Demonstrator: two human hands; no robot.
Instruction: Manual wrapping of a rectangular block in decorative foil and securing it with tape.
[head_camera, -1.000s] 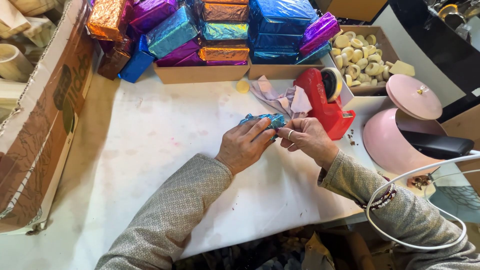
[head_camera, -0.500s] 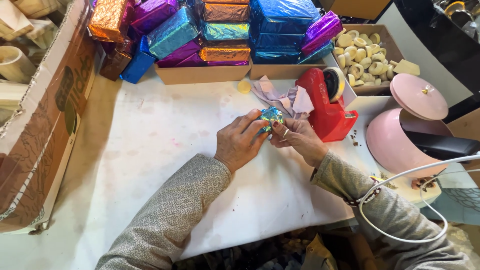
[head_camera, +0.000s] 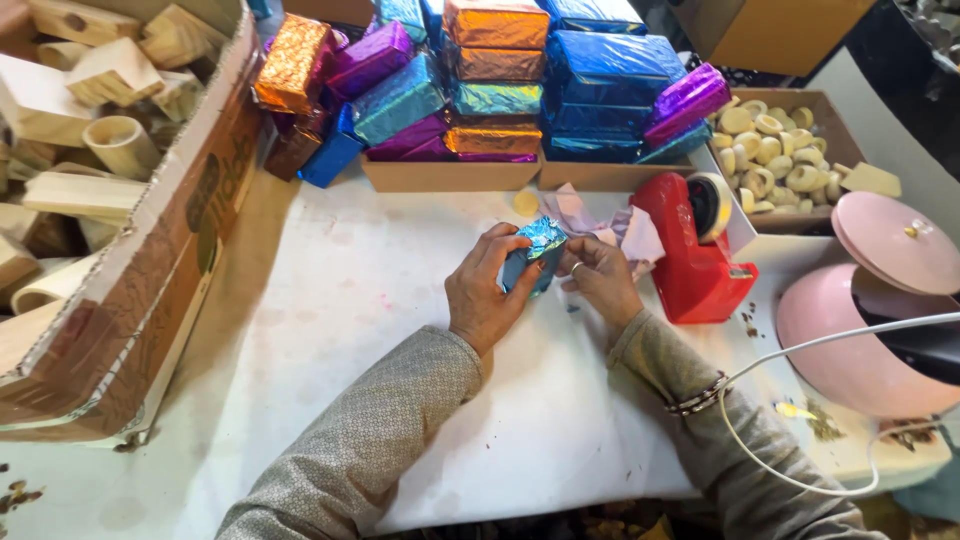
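My left hand (head_camera: 487, 293) and my right hand (head_camera: 603, 279) hold a small block wrapped in shiny blue foil (head_camera: 535, 250) between them, upright just above the white table (head_camera: 350, 330). Left fingers curl round its left side; right fingers press its right side and the folded foil end. A red tape dispenser (head_camera: 690, 255) stands right of my right hand, touching nothing I hold. Loose pale foil sheets (head_camera: 610, 222) lie behind the block.
Several foil-wrapped blocks in blue, purple and orange are stacked in shallow cardboard trays (head_camera: 450, 175) at the back. A large carton of wooden pieces (head_camera: 130, 250) fills the left. A box of pale round discs (head_camera: 780, 150) and a pink lidded pot (head_camera: 860, 330) sit right. A white cable (head_camera: 800, 350) crosses my right arm.
The foil block was lying low on the table under both hands; now it is tipped upright and lifted slightly. Both hands have shifted a little left and towards me.
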